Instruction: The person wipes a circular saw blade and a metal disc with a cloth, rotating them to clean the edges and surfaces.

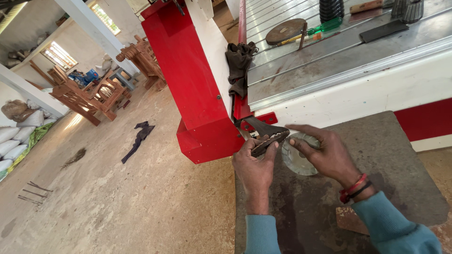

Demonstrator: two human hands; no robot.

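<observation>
Just below the red corner of the big machine, over the dark mat that covers the counter, I hold two things close together. My left hand is closed around a dark metal tool, thumb and fingers pinched on its ridged bar near the middle. My right hand grips a round grey disc by its upper rim, fingertips curled over the edge, the disc tilted on edge beside the tool and seemingly touching it. I judge the disc stiff and fairly heavy for its size, dusty rather than slick, and likely brittle at the rim, so the edge grip near the machine-side half suits it. The tool looks rigid steel, best held along the bar, clear of its curved end toward the machine. A dark rag hangs on the machine above.
</observation>
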